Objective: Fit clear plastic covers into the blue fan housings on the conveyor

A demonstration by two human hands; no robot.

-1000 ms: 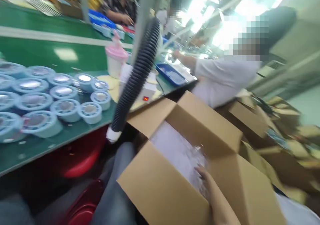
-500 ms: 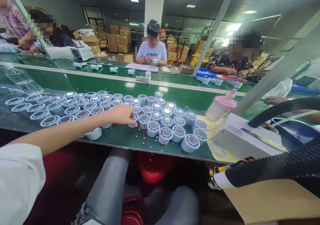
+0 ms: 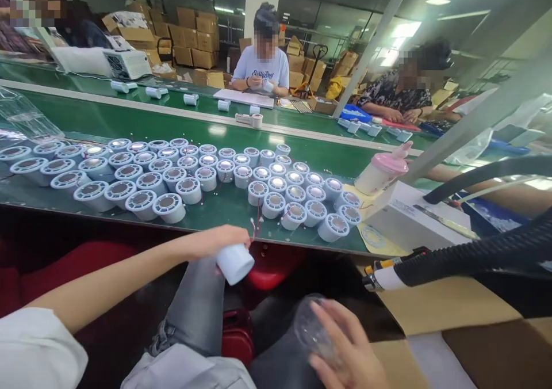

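Observation:
Above my lap, just off the bench's front edge, my left hand [image 3: 224,242] grips a pale blue cylindrical housing [image 3: 236,264], tilted with its smooth side showing. Thin red wires with a small white connector stick up beside it. Lower right, my right hand [image 3: 345,343] holds a clear round plastic piece [image 3: 313,323], slightly blurred by motion. On the green bench [image 3: 211,213] stand many similar housings [image 3: 169,205] in rows, with round metallic centres and slotted rims facing up. Red wires hang from some of them.
At the right are a pink-lidded container [image 3: 382,170], a white box [image 3: 414,216], a black corrugated hose [image 3: 466,262] and an open cardboard box [image 3: 448,308]. A clear bottle [image 3: 26,115] lies far left. People work across the bench.
My left hand has come back from the rows toward my lap with a housing in it. My right hand has entered view with the clear piece. The view has tilted down slightly.

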